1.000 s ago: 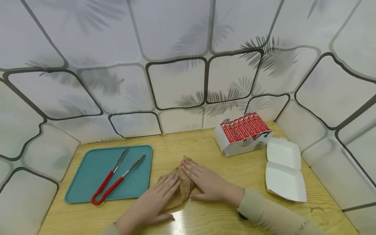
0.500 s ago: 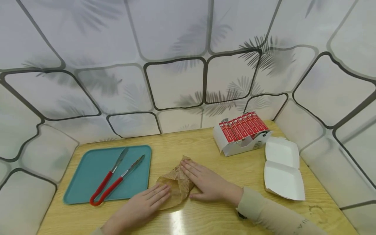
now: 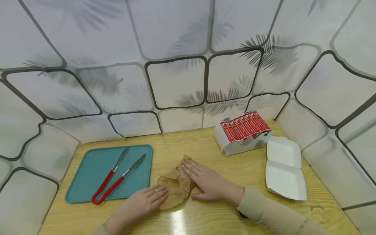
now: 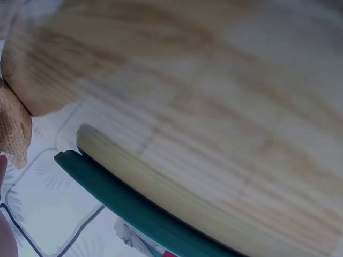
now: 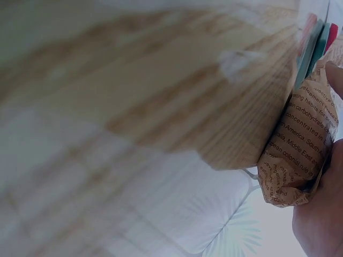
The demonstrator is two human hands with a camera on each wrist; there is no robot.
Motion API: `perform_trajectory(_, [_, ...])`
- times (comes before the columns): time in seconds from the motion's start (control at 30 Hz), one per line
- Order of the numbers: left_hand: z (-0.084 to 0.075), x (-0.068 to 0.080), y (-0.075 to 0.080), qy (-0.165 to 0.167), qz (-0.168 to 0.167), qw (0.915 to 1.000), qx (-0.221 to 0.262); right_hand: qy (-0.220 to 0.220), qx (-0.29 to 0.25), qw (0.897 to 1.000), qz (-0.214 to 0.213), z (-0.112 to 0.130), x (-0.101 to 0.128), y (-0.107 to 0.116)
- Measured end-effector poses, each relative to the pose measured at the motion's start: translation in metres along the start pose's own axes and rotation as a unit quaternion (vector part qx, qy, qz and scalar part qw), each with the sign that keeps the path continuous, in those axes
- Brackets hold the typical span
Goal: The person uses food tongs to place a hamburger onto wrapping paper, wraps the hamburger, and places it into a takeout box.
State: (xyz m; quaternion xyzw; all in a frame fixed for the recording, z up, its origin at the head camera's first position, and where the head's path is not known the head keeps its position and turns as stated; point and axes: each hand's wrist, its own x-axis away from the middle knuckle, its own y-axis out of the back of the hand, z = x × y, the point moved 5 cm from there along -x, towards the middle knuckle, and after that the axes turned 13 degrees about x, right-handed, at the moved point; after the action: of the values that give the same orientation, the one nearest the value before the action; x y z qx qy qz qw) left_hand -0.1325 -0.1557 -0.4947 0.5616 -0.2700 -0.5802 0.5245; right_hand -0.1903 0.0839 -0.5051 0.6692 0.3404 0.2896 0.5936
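Observation:
A crumpled sheet of brown printed paper lies on the wooden table between my two hands, its upper part folded to a point. My left hand rests at its left edge, fingers straight and fingertips over the paper. Across the right side of the paper, my right hand lies flat with extended fingers and the thumb below. The right wrist view shows printed words on the paper beside part of the right hand. Only a corner of the paper shows in the left wrist view.
Left of the hands sits a teal tray bearing red-handled metal tongs. A white carton of red packets stands at the back right. Near it lies an open white takeaway box. Patterned white walls enclose the table.
My left hand has slid left and toward me from the top of the paper to its left edge, uncovering its smooth lower part. The right hand has stayed in place.

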Motion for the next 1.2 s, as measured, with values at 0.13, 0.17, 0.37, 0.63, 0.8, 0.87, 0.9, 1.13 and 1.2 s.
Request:
perform_trajectory(0.13, [0.003, -0.004, 0.005, 0.001, -0.046, 0.9988, 0.015, -0.001, 0.004, 1.000, 0.005, 0.000, 0.000, 0.001])
perform_trajectory(0.17, [0.003, -0.006, 0.006, 0.002, -0.057, 0.9982, 0.019, -0.001, 0.004, 1.000, 0.005, 0.000, 0.000, 0.001])
perform_trajectory(0.37, [0.010, -0.014, 0.012, 0.032, -0.095, 0.9933, 0.058, 0.003, 0.014, 1.000, -0.002, 0.000, 0.001, 0.001])
perform_trajectory(0.63, [0.018, -0.027, 0.015, 0.060, -0.122, 0.9863, 0.093, 0.005, 0.020, 1.000, -0.011, -0.001, 0.001, 0.003])
perform_trajectory(0.8, [0.024, -0.039, 0.018, 0.069, -0.150, 0.9816, 0.096, 0.006, 0.020, 1.000, -0.004, -0.002, 0.001, 0.001])
perform_trajectory(0.87, [0.026, -0.044, 0.017, 0.076, -0.158, 0.9795, 0.099, 0.006, 0.020, 1.000, -0.004, -0.002, 0.001, 0.001])
perform_trajectory(0.9, [0.027, -0.047, 0.016, 0.080, -0.161, 0.9788, 0.099, 0.006, 0.020, 1.000, -0.004, -0.002, 0.001, 0.001])
perform_trajectory(1.13, [0.038, -0.059, 0.009, 0.104, -0.164, 0.9745, 0.112, 0.008, 0.027, 1.000, -0.011, -0.001, 0.000, 0.001])
perform_trajectory(1.2, [0.042, -0.062, 0.007, 0.109, -0.169, 0.9716, 0.125, 0.010, 0.025, 0.999, -0.017, -0.001, 0.001, 0.002])
